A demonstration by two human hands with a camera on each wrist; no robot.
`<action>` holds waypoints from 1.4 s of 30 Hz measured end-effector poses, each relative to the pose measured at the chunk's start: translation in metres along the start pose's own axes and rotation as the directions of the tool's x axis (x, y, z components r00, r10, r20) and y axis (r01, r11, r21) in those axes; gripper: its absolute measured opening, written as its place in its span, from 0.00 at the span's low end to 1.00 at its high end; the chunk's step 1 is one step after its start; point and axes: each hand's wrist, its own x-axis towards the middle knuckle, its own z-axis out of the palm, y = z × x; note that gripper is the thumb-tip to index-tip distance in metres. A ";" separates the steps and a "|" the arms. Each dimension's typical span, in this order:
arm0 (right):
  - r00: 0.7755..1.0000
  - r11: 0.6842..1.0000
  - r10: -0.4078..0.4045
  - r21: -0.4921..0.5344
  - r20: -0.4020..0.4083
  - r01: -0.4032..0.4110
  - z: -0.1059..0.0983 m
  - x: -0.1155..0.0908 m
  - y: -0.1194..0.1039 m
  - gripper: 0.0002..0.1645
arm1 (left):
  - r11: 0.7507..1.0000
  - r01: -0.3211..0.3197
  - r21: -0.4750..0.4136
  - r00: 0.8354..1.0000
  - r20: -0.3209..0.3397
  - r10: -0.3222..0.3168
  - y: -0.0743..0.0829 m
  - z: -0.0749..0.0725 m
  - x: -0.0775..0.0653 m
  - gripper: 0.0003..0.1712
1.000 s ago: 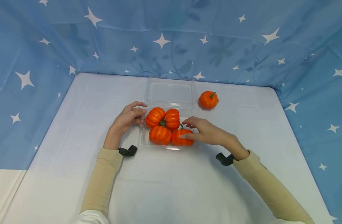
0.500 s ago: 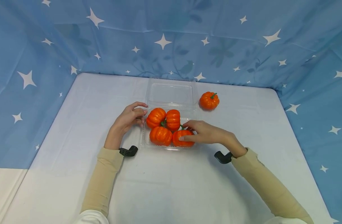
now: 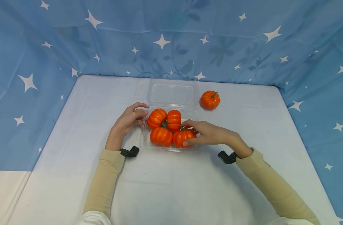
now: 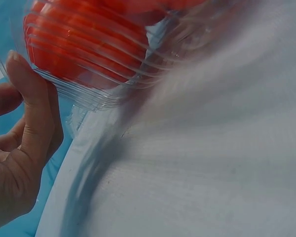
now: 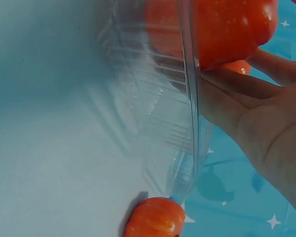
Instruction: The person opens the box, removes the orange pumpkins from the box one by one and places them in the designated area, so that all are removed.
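Note:
In the head view, a clear plastic container [image 3: 147,147] lies on the table with its lid [image 3: 172,95] folded back. Several glossy orange pumpkins sit inside, two at the back and two in front. My right hand [image 3: 210,133] grips the front right pumpkin [image 3: 180,138], thumb at its near side and fingers behind by the stem. The right wrist view shows those fingers reaching in over the rim, against the pumpkin [image 5: 227,29]. My left hand [image 3: 128,118] holds the container's left edge with bent fingers; the left wrist view shows its fingertips [image 4: 16,61] at the ribbed wall.
Another pumpkin [image 3: 210,100] with a green stem stands on the white table [image 3: 171,187], to the right of the lid. A blue curtain [image 3: 171,40] with white stars hangs behind the table and along its sides.
The front right pumpkin has turned a little under my right hand, and its thumb has shifted slightly right and down. My left hand has stayed at the container's edge.

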 end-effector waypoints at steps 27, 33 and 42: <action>0.966 0.993 -0.092 0.044 -0.241 0.105 0.001 -0.031 0.008 0.39 | 0.999 0.011 0.034 1.000 -0.023 -0.010 0.001 -0.003 -0.003 0.21; 0.940 0.994 -0.098 0.023 -0.327 0.111 -0.003 -0.040 0.015 0.40 | 0.999 0.004 0.052 0.999 -0.032 -0.002 -0.001 -0.003 -0.005 0.19; 0.891 0.995 -0.102 -0.054 -0.443 0.087 -0.012 -0.060 0.033 0.41 | 0.998 -0.016 0.065 1.000 -0.026 0.017 0.001 -0.002 -0.006 0.21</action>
